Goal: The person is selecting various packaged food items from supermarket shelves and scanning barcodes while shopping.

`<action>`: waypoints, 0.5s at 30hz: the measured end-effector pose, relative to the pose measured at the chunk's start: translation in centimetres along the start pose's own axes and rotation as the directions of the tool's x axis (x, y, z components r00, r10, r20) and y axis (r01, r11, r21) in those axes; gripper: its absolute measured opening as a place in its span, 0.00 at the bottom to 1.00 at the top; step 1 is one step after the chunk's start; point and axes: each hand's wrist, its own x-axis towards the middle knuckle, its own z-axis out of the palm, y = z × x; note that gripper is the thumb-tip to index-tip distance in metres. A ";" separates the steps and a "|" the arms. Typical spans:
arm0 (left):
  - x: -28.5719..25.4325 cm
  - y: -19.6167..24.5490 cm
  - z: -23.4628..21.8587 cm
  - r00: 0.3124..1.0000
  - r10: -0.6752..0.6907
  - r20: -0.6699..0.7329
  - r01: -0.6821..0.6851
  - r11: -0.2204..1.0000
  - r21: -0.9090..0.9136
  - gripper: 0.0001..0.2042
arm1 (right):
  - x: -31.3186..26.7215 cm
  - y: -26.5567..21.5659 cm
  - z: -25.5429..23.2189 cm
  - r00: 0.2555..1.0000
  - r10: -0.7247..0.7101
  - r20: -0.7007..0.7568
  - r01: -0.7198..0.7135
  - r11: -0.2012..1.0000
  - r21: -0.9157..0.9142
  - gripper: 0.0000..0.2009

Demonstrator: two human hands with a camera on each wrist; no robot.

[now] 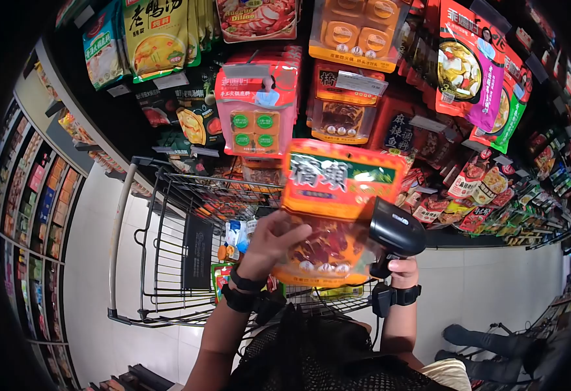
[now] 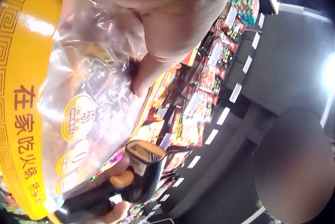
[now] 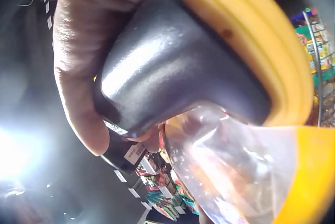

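My left hand (image 1: 267, 246) grips a hotpot seasoning bag (image 1: 347, 179) by its left side, with fingers spread over its front. The bag has an orange and green top, a clear window onto dark red contents and a yellow bottom band (image 2: 21, 130). A black barcode scanner (image 1: 396, 228) with a yellow-orange rim (image 3: 251, 30) is in my right hand (image 1: 403, 272), fingers curled round its handle. In the head view the scanner head overlaps the bag's right edge. The left wrist view shows the scanner (image 2: 146, 174) beside the bag, with its orange trigger button.
A wire shopping cart (image 1: 161, 254) with several packages in it stands below my hands. Ahead, hanging seasoning bags (image 1: 256, 111) fill the shelf display. More shelves (image 1: 38, 215) line the far left, and another person's legs (image 1: 487, 345) show at lower right.
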 end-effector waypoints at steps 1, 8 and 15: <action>0.1 0.0 -0.5 1.000 0.002 -0.003 -0.002 1.000 0.001 0.09 | 0.1 0.1 0.1 1.000 0.000 0.004 0.000 1.000 0.002 0.38; -0.4 2.6 -1.4 0.974 0.167 -0.150 -0.169 0.986 0.005 0.08 | 0.3 0.3 3.4 0.990 0.047 -0.135 -0.049 0.999 -0.010 0.35; -1.0 2.8 -1.0 0.969 0.190 -0.155 -0.207 0.973 -0.099 0.11 | 0.8 0.4 4.2 0.978 0.054 -0.201 -0.053 0.999 0.010 0.32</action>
